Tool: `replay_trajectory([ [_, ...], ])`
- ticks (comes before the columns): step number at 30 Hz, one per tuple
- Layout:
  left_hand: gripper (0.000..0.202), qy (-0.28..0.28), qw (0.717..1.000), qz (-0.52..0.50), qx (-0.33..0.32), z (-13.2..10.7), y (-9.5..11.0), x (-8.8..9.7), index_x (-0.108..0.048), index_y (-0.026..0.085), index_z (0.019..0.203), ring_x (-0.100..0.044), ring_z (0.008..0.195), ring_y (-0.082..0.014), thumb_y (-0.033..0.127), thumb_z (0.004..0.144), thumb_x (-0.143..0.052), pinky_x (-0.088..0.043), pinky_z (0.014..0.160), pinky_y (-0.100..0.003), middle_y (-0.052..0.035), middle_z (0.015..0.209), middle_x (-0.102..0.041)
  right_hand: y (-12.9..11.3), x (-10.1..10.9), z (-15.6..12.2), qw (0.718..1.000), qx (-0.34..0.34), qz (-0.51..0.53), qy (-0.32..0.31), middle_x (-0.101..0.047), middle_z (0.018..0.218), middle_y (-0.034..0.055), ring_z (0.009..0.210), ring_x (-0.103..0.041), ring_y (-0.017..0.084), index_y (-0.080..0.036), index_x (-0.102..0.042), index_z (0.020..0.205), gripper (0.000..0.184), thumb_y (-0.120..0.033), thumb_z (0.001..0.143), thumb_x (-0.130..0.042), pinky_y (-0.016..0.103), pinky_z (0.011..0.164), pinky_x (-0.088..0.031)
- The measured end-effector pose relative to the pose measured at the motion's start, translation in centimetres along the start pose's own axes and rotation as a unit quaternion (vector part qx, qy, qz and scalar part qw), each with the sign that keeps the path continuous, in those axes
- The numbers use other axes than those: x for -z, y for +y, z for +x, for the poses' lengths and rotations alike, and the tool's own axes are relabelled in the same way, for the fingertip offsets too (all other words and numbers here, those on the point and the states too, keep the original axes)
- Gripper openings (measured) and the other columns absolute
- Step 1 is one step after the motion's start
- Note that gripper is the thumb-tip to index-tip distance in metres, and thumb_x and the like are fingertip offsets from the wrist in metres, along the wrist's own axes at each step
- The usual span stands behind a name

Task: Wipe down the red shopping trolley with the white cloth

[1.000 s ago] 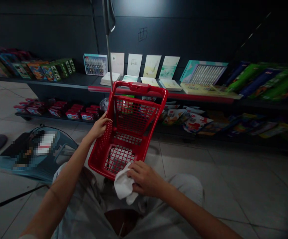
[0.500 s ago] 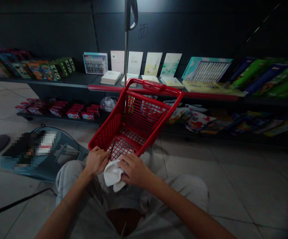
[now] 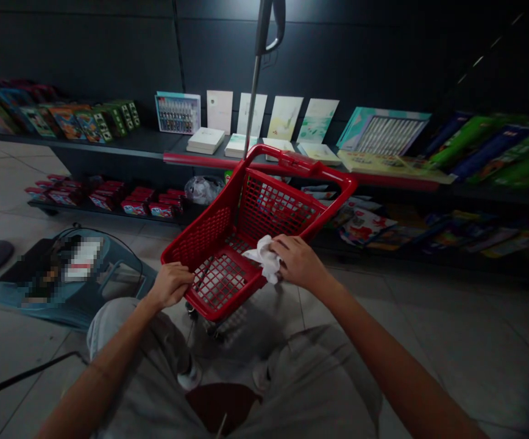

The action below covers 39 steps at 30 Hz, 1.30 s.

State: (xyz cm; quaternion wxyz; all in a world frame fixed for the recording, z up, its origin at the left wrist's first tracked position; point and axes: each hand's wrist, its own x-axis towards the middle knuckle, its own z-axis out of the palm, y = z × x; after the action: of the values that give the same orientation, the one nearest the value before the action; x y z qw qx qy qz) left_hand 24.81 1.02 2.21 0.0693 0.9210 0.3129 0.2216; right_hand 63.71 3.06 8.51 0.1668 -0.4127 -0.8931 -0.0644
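Head view: left hand (image 3: 172,285) grips red basket (image 3: 206,238); right hand (image 3: 297,260) clutches cloth (image 3: 266,258) at rim (image 3: 256,286).

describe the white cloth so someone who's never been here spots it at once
In front of the dark shelves stands a red cart. At the cart's right-hand rim is the person's right hand, with the cloth bunched in its grip. It is white, limp and crumpled, unlike the stiff red grid beside it.

the red cart (image 3: 209,235) has turned and the cloth (image 3: 267,258) moved forward.
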Motion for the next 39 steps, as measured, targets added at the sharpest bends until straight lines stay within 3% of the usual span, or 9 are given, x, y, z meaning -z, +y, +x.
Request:
replay_trajectory([
  [6, 0.034, 0.04, 0.999, 0.009, 0.011, -0.5, -3.3, 2.0, -0.045, 0.024, 0.06, -0.052, 0.067, -0.021, 0.022, 0.093, -0.036, -0.041, 0.068, -0.037, -0.0059, 0.063, -0.057, -2.2, -0.8, 1.0, 0.999, -0.038, -0.016, 0.01, -0.065, 0.112, 0.0117, 0.099, -0.057, 0.025, -0.014, -0.065, 0.11, 0.024, -0.013, 0.087, -0.057, 0.035, 0.09, -0.041],
  [9, 0.027, 0.076, 0.996, 0.013, 0.046, -1.5, -3.5, 2.7, -0.055, 0.022, 0.069, -0.058, 0.076, -0.0211, 0.016, 0.09, -0.038, -0.045, 0.07, -0.035, -0.0063, 0.072, -0.063, -4.2, -1.3, 1.5, 0.997, -0.065, -0.017, 0.024, -0.065, 0.11, 0.0106, 0.095, -0.057, 0.025, -0.016, -0.066, 0.106, 0.021, -0.013, 0.088, -0.057, 0.035, 0.087, -0.04],
  [13, 0.025, 0.093, 0.992, 0.032, 0.084, -1.9, 0.4, 2.4, -0.064, 0.02, 0.085, -0.062, 0.086, -0.0205, 0.012, 0.092, -0.042, -0.05, 0.078, -0.034, -0.0067, 0.087, -0.069, -6.1, -1.5, 2.0, 0.994, -0.103, -0.022, 0.028, -0.064, 0.107, 0.0096, 0.092, -0.056, 0.024, -0.017, -0.065, 0.107, 0.021, -0.015, 0.088, -0.057, 0.035, 0.083, -0.038],
  [17, 0.025, 0.075, 0.984, 0.079, 0.138, -0.1, 5.6, 0.5, -0.067, 0.019, 0.104, -0.064, 0.091, -0.021, 0.019, 0.099, -0.042, -0.051, 0.083, -0.035, -0.0074, 0.095, -0.072, -7.2, -1.6, 2.4, 0.991, -0.125, -0.029, 0.027, -0.063, 0.108, 0.0101, 0.093, -0.055, 0.024, -0.017, -0.063, 0.109, 0.02, -0.017, 0.089, -0.058, 0.035, 0.08, -0.036],
  [19, 0.028, 0.068, 0.973, 0.111, 0.189, 0.9, 6.9, -0.6, -0.067, 0.02, 0.108, -0.066, 0.086, -0.0197, 0.024, 0.103, -0.04, -0.049, 0.077, -0.033, -0.0066, 0.095, -0.073, -7.6, -1.6, 2.5, 0.991, -0.128, -0.032, 0.027, -0.063, 0.107, 0.0103, 0.092, -0.055, 0.024, -0.017, -0.062, 0.108, 0.019, -0.018, 0.09, -0.057, 0.035, 0.08, -0.036],
  [21, 0.029, 0.068, 0.958, 0.145, 0.237, 1.6, 7.1, -1.5, -0.068, 0.021, 0.098, -0.065, 0.079, -0.0188, 0.031, 0.105, -0.041, -0.044, 0.068, -0.032, -0.0055, 0.089, -0.073, -7.8, -1.7, 2.7, 0.991, -0.128, -0.032, 0.027, -0.063, 0.107, 0.0101, 0.093, -0.055, 0.024, -0.017, -0.062, 0.108, 0.018, -0.019, 0.091, -0.057, 0.035, 0.079, -0.036],
  [25, 0.039, 0.066, 0.946, 0.173, 0.268, 2.0, 5.5, -1.8, -0.062, 0.021, 0.079, -0.063, 0.074, -0.0177, 0.037, 0.106, -0.039, -0.036, 0.062, -0.032, -0.0047, 0.078, -0.07, -7.6, -1.5, 3.0, 0.991, -0.124, -0.029, 0.029, -0.063, 0.107, 0.009, 0.091, -0.055, 0.024, -0.018, -0.061, 0.108, 0.016, -0.02, 0.092, -0.058, 0.035, 0.079, -0.036],
  [30, 0.037, 0.083, 0.947, 0.149, 0.271, 2.6, 4.0, -1.3, -0.063, 0.021, 0.079, -0.064, 0.075, -0.0186, 0.037, 0.105, -0.042, -0.033, 0.064, -0.032, -0.0062, 0.079, -0.071, -6.2, -0.7, 3.2, 0.991, -0.125, -0.046, 0.032, -0.064, 0.104, 0.0097, 0.089, -0.056, 0.024, -0.017, -0.062, 0.104, 0.014, -0.019, 0.091, -0.059, 0.036, 0.08, -0.035],
  [39, 0.037, 0.093, 0.941, 0.155, 0.286, 3.4, 3.4, -1.6, -0.062, 0.021, 0.074, -0.062, 0.072, -0.0175, 0.035, 0.104, -0.044, -0.031, 0.063, -0.033, -0.0053, 0.075, -0.07, -2.3, 0.4, 1.6, 0.981, -0.156, -0.095, 0.07, -0.064, 0.1, 0.0101, 0.088, -0.056, 0.026, -0.017, -0.062, 0.101, 0.012, -0.023, 0.091, -0.06, 0.037, 0.079, -0.035],
])
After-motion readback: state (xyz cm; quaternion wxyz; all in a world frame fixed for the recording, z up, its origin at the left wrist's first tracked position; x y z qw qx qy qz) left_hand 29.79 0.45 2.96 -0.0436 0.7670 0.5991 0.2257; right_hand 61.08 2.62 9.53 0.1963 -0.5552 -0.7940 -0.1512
